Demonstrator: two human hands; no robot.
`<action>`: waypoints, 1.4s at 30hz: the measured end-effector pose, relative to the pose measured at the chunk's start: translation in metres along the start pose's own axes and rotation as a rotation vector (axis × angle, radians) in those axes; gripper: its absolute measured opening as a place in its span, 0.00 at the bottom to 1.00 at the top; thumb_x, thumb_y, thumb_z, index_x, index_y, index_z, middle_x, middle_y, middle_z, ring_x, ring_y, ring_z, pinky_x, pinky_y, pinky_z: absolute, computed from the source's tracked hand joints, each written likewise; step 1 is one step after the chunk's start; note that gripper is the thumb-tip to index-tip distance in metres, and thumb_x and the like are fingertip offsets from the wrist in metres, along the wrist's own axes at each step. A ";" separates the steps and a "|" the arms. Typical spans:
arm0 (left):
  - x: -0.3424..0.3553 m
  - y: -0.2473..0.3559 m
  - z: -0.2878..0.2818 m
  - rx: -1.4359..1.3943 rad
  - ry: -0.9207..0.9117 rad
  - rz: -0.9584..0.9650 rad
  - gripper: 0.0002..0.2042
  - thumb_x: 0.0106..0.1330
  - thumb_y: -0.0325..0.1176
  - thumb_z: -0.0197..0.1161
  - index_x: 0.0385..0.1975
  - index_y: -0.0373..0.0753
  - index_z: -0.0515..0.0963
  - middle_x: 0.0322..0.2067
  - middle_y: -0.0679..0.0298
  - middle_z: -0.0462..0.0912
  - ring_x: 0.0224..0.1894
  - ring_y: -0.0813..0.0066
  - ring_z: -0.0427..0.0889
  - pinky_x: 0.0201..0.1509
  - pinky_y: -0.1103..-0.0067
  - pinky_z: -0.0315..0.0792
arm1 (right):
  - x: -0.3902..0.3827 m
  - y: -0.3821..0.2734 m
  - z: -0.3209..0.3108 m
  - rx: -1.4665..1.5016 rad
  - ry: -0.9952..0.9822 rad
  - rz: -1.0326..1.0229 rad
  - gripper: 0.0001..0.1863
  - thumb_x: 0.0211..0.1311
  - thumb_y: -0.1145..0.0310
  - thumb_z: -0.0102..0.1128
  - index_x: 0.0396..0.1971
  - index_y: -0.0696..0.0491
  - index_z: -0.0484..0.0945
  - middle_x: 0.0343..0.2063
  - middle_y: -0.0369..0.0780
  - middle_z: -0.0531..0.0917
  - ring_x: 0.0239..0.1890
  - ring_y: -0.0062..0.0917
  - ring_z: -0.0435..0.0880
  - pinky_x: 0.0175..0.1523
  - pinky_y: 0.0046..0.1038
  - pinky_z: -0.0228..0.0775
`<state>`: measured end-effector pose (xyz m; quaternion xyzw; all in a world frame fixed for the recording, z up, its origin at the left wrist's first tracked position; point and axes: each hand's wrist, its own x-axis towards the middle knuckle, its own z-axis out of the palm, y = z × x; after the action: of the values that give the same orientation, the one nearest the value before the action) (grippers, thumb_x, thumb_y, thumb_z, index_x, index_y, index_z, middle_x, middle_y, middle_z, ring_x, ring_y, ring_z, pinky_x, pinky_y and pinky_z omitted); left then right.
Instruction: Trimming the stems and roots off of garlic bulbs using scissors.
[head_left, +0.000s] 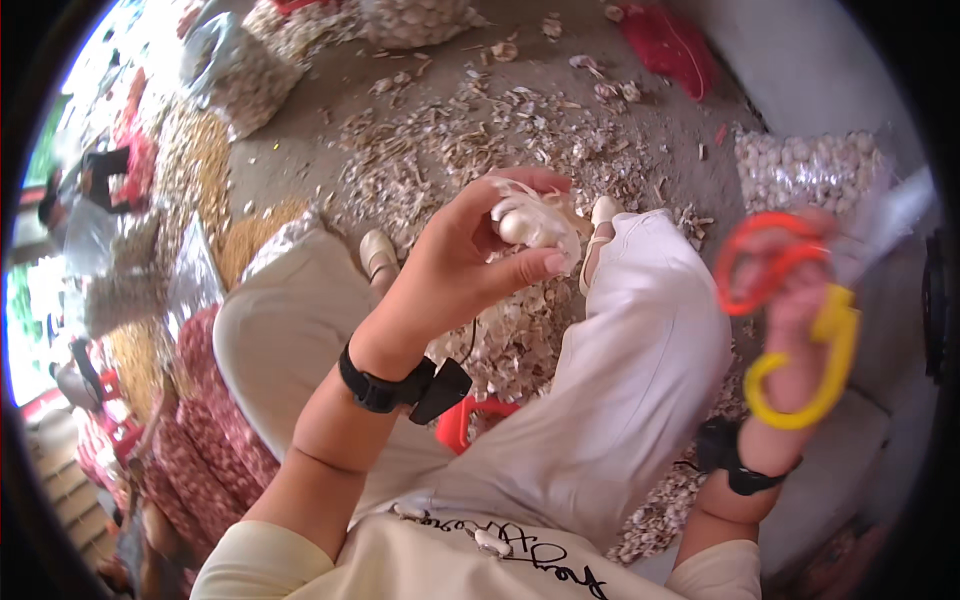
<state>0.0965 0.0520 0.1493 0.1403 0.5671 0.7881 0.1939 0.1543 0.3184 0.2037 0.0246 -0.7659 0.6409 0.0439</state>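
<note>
In the middle, above my lap, my left hand (490,235) curls round a white garlic bulb (538,226), thumb in front and fingers behind. Some papery skin sticks out from the bulb. Off to the right, my right hand (795,262) is closed on a pair of scissors (768,262) with one orange-red and one yellow handle loop. The scissor blades point up and right, away from the garlic, and are blurred. Both wrists carry black straps. Beneath the left hand, a heap of garlic skins and stalk bits (515,335) lies between my legs.
Garlic scraps (450,150) litter the floor ahead. A clear bag of garlic (810,165) stands at the right, and another bag (235,75) at the upper left. A red bag (668,48) lies far right. Red mesh sacks (215,420) flank my left leg. Loose garlic (655,515) lies by my right side.
</note>
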 end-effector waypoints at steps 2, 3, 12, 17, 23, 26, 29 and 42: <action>-0.036 0.025 0.007 0.324 0.072 0.048 0.35 0.49 0.24 0.71 0.59 0.36 0.61 0.52 0.57 0.72 0.53 0.72 0.73 0.57 0.77 0.69 | -0.012 -0.031 0.058 -0.064 -0.127 0.110 0.35 0.44 0.62 0.74 0.52 0.55 0.68 0.38 0.35 0.77 0.37 0.18 0.75 0.44 0.20 0.68; -0.055 0.032 0.008 0.326 0.102 0.064 0.35 0.49 0.24 0.71 0.59 0.36 0.61 0.52 0.57 0.72 0.53 0.72 0.73 0.57 0.77 0.69 | -0.018 -0.027 0.090 -0.052 -0.148 -0.144 0.32 0.45 0.65 0.74 0.51 0.54 0.69 0.39 0.34 0.77 0.36 0.18 0.74 0.42 0.21 0.69; -0.154 0.038 -0.011 0.678 0.322 0.183 0.28 0.49 0.24 0.65 0.53 0.38 0.66 0.42 0.60 0.78 0.39 0.74 0.75 0.42 0.80 0.71 | -0.068 -0.014 0.196 0.120 -0.127 -0.098 0.19 0.55 0.81 0.58 0.47 0.53 0.68 0.29 0.35 0.75 0.31 0.15 0.75 0.38 0.18 0.70; -0.173 0.013 -0.037 0.038 0.279 0.002 0.22 0.56 0.25 0.56 0.53 0.36 0.65 0.46 0.60 0.77 0.44 0.79 0.76 0.41 0.84 0.70 | -0.071 -0.001 0.207 0.859 -0.179 0.171 0.19 0.56 0.79 0.54 0.49 0.57 0.63 0.27 0.38 0.76 0.29 0.20 0.75 0.35 0.24 0.73; -0.174 0.005 -0.047 -0.495 0.228 -0.040 0.18 0.69 0.40 0.43 0.50 0.35 0.70 0.39 0.66 0.77 0.35 0.81 0.72 0.36 0.82 0.67 | -0.054 0.035 0.188 0.245 -0.138 0.161 0.21 0.59 0.62 0.62 0.48 0.55 0.66 0.30 0.39 0.79 0.26 0.18 0.77 0.26 0.17 0.68; -0.175 0.002 -0.049 -0.468 0.228 0.010 0.18 0.71 0.41 0.42 0.51 0.35 0.70 0.36 0.68 0.76 0.32 0.82 0.71 0.33 0.83 0.66 | -0.063 0.033 0.196 0.310 -0.148 0.174 0.22 0.59 0.58 0.61 0.48 0.52 0.66 0.34 0.40 0.80 0.28 0.19 0.78 0.32 0.18 0.70; -0.171 -0.006 -0.051 -0.229 0.207 0.039 0.18 0.72 0.43 0.42 0.52 0.37 0.69 0.44 0.66 0.75 0.35 0.84 0.73 0.33 0.86 0.67 | -0.072 0.030 0.208 0.361 -0.168 0.072 0.26 0.54 0.60 0.67 0.48 0.52 0.66 0.34 0.37 0.79 0.28 0.16 0.76 0.29 0.14 0.67; -0.163 -0.023 -0.037 0.252 0.190 0.192 0.39 0.54 0.54 0.65 0.59 0.33 0.61 0.40 0.61 0.78 0.41 0.75 0.77 0.47 0.78 0.72 | -0.079 0.029 0.216 -0.065 -0.170 -0.297 0.20 0.56 0.80 0.59 0.48 0.55 0.67 0.36 0.38 0.77 0.36 0.17 0.76 0.41 0.19 0.70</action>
<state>0.2277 -0.0481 0.1159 0.1420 0.6612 0.7354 0.0439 0.2223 0.1098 0.1296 0.1901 -0.7751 0.5980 0.0742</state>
